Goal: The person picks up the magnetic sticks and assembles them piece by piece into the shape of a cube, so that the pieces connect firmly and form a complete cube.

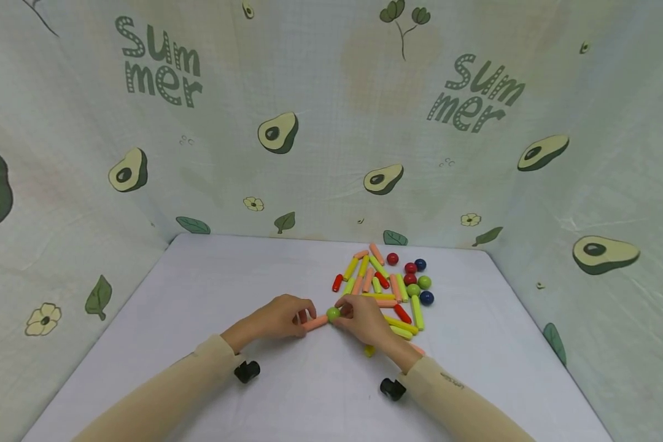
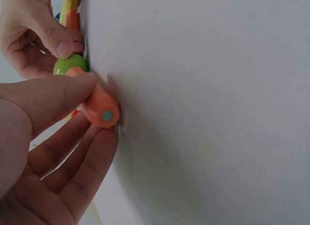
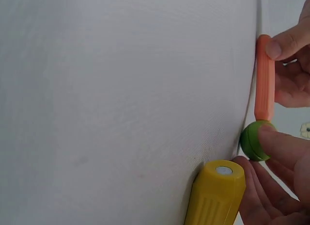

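Observation:
In the head view my left hand [image 1: 286, 315] pinches an orange magnetic rod [image 1: 316, 323] between thumb and fingers near its left end. The left wrist view shows a round grey disc [image 2: 107, 115] set in that end. Against the rod's other end sits a green ball [image 1: 333, 314], which my right hand [image 1: 363, 318] pinches with its thumb and fingers. Seen from the right wrist, rod [image 3: 264, 82] and ball [image 3: 253, 141] meet end to end, close over the tabletop. A yellow rod [image 3: 215, 193] with a pale end disc lies beside the right fingers.
Right of centre, several loose yellow, orange, lime and red rods [image 1: 403, 314] lie spread on the white table [image 1: 226, 270]. Red, dark blue and green balls [image 1: 424, 282] stand at their right side. Behind hangs a cloth [image 1: 331, 80] printed with avocados. Black wrist cameras [image 1: 247, 371] sit at both sleeves.

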### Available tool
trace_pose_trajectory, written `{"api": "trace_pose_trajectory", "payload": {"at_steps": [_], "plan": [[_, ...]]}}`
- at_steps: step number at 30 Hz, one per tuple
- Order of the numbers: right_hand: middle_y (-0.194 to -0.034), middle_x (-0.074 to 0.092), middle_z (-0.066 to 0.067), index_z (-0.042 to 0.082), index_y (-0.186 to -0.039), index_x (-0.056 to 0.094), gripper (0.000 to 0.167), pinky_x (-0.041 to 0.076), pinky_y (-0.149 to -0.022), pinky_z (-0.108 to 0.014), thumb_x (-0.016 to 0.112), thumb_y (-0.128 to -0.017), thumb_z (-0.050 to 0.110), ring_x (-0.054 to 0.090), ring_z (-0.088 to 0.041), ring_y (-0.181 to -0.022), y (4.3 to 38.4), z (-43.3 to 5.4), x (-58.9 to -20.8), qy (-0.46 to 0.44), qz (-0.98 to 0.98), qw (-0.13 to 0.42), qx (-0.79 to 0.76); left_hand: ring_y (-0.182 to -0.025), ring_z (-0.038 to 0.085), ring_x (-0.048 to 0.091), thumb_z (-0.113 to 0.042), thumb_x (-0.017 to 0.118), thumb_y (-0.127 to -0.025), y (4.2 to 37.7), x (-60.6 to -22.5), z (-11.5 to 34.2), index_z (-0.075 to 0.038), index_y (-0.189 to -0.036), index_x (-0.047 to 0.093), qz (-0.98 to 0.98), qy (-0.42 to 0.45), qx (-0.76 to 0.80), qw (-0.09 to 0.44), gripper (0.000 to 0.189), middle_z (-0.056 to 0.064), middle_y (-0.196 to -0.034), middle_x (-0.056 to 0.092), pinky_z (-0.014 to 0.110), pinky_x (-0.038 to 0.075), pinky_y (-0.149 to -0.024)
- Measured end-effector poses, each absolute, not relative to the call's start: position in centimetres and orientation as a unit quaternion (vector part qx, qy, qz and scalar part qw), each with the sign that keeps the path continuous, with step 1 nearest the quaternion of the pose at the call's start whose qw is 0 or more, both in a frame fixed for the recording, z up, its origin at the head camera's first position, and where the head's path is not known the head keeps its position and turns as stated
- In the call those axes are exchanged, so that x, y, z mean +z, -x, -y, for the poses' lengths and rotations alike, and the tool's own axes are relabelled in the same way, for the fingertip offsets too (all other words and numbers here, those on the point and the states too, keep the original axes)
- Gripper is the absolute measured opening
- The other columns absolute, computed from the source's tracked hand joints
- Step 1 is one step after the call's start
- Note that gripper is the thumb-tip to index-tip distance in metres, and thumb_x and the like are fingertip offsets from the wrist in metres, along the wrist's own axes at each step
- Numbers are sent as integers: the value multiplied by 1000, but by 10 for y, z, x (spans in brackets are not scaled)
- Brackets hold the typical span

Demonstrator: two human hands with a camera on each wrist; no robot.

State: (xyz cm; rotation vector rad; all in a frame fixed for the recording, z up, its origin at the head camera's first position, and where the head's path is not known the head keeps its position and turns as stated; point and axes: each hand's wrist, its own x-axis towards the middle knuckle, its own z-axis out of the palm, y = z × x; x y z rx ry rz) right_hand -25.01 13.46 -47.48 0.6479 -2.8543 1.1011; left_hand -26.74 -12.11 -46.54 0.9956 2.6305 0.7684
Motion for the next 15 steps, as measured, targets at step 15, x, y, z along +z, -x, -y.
{"api": "trace_pose_trajectory", "payload": {"at_steps": [15], "plan": [[-106,79,-1,11,-113,77,25,62,-84,-32,86,-90,10,73,-16,-91,263,-128,-479,-241,888,-28,391,-84,10,69,-23,77,-100,288,-479,116,-15,-126,73,-875,-287,365,138,27,-2,-111,77,27,58,-72]]}}
